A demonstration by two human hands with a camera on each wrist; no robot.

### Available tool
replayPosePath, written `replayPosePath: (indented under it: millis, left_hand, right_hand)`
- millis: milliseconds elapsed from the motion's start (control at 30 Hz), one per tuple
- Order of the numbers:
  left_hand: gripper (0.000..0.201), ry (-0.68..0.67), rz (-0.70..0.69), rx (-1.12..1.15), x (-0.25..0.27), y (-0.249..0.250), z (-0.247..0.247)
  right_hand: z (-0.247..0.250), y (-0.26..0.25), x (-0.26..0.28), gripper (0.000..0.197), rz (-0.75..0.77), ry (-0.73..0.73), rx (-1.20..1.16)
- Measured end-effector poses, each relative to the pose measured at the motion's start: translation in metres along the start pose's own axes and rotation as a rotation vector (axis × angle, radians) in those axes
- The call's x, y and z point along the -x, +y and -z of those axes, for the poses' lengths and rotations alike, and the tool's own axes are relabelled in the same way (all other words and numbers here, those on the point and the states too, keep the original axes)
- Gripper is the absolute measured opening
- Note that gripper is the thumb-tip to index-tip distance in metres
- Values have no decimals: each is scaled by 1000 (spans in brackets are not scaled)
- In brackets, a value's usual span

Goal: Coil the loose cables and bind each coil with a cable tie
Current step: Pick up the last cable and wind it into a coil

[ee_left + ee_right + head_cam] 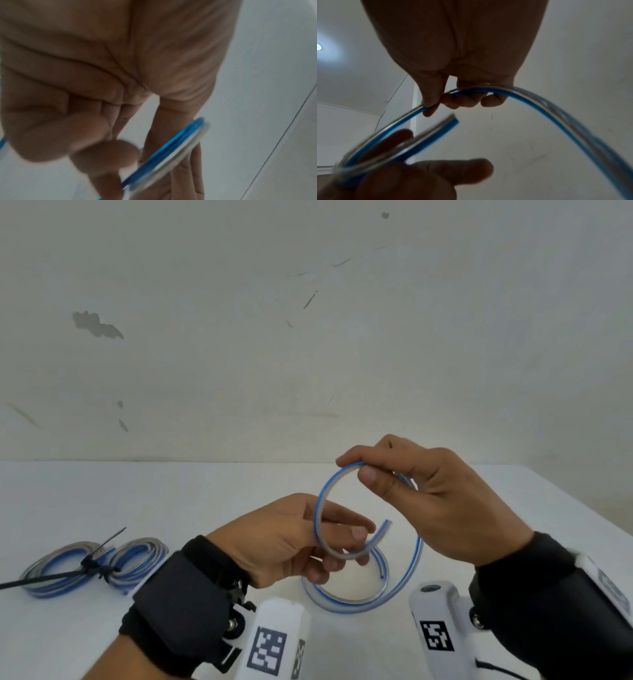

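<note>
A flat blue-and-clear cable [320,505] forms a loop held above the white table [102,498]. My left hand [329,539] pinches the loop's lower part near the cut end [385,527]; the left wrist view shows the cable [173,148] against its fingers. My right hand [363,470] pinches the top of the loop between thumb and fingers, and the right wrist view has the cable [471,90] running under its fingertips. The rest of the cable [359,604] curls on the table below the hands. At the left lies a finished coil [92,566] bound by a black cable tie [61,575].
A scuffed white wall [308,320] rises behind the table. The table's right edge [582,501] runs diagonally past my right forearm. White camera mounts with printed markers [270,648] sit on both wrists.
</note>
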State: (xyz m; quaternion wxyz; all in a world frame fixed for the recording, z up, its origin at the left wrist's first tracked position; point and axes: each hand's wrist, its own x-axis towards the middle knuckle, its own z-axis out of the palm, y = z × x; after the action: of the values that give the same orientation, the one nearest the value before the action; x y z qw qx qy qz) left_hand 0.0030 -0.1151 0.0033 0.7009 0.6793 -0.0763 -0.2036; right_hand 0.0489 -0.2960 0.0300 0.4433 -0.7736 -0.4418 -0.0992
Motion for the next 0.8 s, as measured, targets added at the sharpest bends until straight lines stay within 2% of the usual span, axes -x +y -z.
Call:
replayPosePath:
  millis: [67,200,267,367,467,567,667,800]
  left_hand:
    - [30,28,-72,-33,0,0,0]
    - [12,203,-234,-167,0,4,-1]
    - [15,282,-283,-160,-1,6,-1]
    - [19,346,-273,-23,-2,9,-1]
    - [25,285,-235,195,1,17,-1]
    - [44,215,-218,397,2,20,1]
    - [32,247,-264,398,0,16,-5]
    - [32,159,-293,456,-6,10,-7]
  right_hand:
    - [0,0,0,25,-5,2,-26]
    - [-1,4,0,25,-107,9,-111]
    - [-1,8,0,24,-151,-3,-105]
    - [-2,12,0,16,-192,-10,-129]
    - [-2,13,0,15,-188,13,-171]
    - [-2,12,0,17,-179,26,-170]
    - [-3,11,-1,20,-175,55,-167]
    - [-3,9,-1,25,-153,72,-108]
